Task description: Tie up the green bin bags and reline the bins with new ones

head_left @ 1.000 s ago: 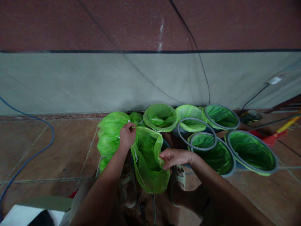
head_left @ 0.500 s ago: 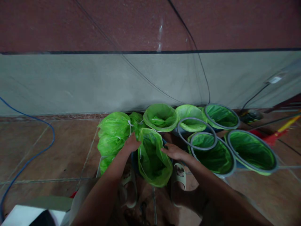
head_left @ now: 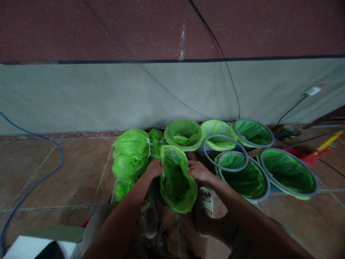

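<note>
Between my feet stands a trash bin with a green garbage bag [head_left: 176, 201] in it, the bag's mouth spread wide. My left hand [head_left: 155, 168] pinches the bag's left edge. Opposite it, my right hand [head_left: 198, 170] has its fingers closed on the right edge. The bin itself is mostly hidden under the bag and my hands. Just to the right, a loose grey ring [head_left: 245, 158] lies across two neighbouring bins. Tied green bags [head_left: 130, 142] bulge to the left of my left hand.
More lined bins stand right and behind, among them a ringed bin [head_left: 289, 174] and a bin without a ring [head_left: 184, 135]. A blue hose [head_left: 61, 154] curves over the tiles at left. A white box [head_left: 24, 246] sits at lower left. The wall [head_left: 121, 93] rises behind.
My hands have closed on the bag's side edges and drawn them slightly inward, so the mouth is narrower. The surrounding bins and ring stay put.
</note>
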### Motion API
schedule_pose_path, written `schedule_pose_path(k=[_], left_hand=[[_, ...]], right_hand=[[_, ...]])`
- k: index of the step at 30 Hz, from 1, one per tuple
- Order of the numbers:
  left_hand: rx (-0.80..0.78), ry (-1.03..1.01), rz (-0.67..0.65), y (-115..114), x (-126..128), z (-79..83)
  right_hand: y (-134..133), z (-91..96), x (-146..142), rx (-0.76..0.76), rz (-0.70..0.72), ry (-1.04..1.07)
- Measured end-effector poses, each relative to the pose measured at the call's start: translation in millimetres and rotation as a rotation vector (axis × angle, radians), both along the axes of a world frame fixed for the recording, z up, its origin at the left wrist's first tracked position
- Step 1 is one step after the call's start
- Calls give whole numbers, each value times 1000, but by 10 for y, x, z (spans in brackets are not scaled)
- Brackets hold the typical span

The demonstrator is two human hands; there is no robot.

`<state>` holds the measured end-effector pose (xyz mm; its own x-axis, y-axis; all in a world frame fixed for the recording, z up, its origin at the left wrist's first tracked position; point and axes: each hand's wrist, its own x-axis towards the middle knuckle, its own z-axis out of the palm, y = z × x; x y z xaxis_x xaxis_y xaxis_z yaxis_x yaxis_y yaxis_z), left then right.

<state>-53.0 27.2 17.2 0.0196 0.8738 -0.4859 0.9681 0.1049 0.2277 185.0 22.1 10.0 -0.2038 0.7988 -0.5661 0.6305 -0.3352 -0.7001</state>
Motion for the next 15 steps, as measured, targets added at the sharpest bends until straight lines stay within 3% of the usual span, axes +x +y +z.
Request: schedule_pose_path(k=[7, 11, 15], left_hand=[[36, 17, 36, 24, 39, 3], [99, 55, 136, 95, 16, 106], [175, 87, 280, 149, -63, 223]], right_hand=[[-22, 141, 27, 75, 165, -124], [3, 121, 50, 185, 218, -315], [40, 141, 86, 173, 312, -302]])
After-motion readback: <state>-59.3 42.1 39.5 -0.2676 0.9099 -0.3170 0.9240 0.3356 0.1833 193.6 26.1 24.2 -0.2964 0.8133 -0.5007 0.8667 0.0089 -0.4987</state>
